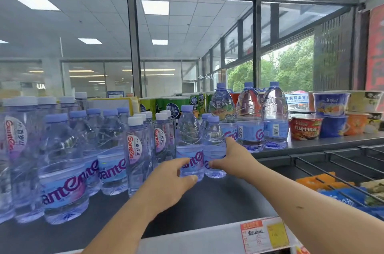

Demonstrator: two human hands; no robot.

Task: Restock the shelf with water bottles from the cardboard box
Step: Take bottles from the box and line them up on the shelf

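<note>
Clear water bottles with lilac caps stand in rows on the dark shelf [207, 201]. My left hand [168, 179] grips the lower part of a taller bottle [189, 135] near the middle. My right hand [232, 160] wraps around a shorter bottle [214, 143] standing right beside it. Both bottles are upright with their bases on the shelf. The cardboard box is out of view.
Many more bottles [62, 160] fill the shelf's left side. Three big water jugs [249, 116] stand behind on the right, next to instant noodle cups [305, 127]. A wire rack [336, 168] with snack packs lies lower right. A price tag [264, 235] marks the shelf's front edge.
</note>
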